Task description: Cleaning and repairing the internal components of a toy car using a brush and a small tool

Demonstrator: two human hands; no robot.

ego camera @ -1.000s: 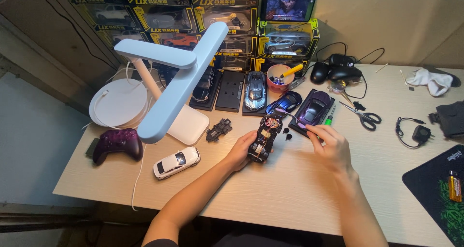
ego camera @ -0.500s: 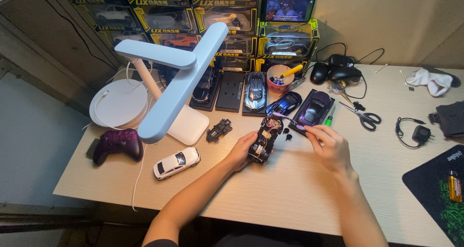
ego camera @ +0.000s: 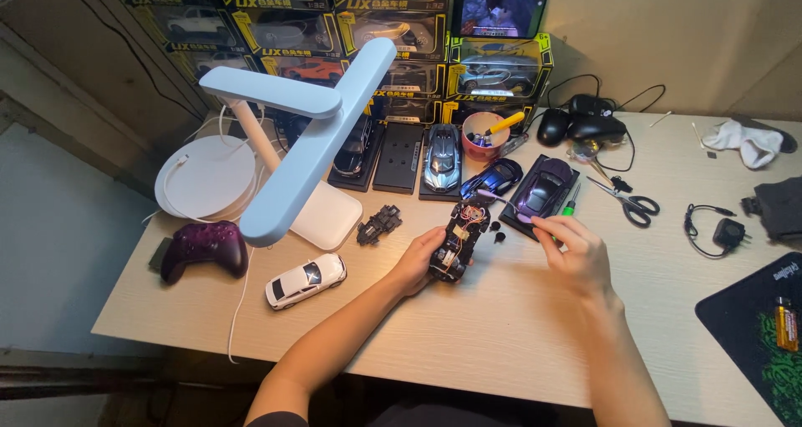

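Between the earlier frames and this one, little has shifted: both hands remain at the same spot on the pale wooden desk [ego camera: 501, 343], and the stripped model chassis sits as before.

The left hand [ego camera: 418, 261] grasps the black open model-car chassis with exposed wiring [ego camera: 458, 236] from its left side, fingers curled around the rear end. This grip appears to steady the chassis and keep its open top facing up, so the interior stays reachable. The chassis rests on the desk, tilted away from the person, between the two hands.

The right hand [ego camera: 575, 251] is pinched shut on a thin metallic tool [ego camera: 499, 200], most likely tweezers; its tip reaches leftward over the front end of the chassis. The hand itself sits just right of the chassis, apart from it.

Small black loose parts [ego camera: 499, 238] lie on the desk just beside the chassis. A dark purple model-car body shell on a black base [ego camera: 543, 186] stands directly behind the right hand. A detached black subassembly [ego camera: 380, 223] lies to the left, near the white T-shaped desk lamp [ego camera: 309, 134]. A white model car [ego camera: 306, 280] sits well apart, nearer the person's left forearm.
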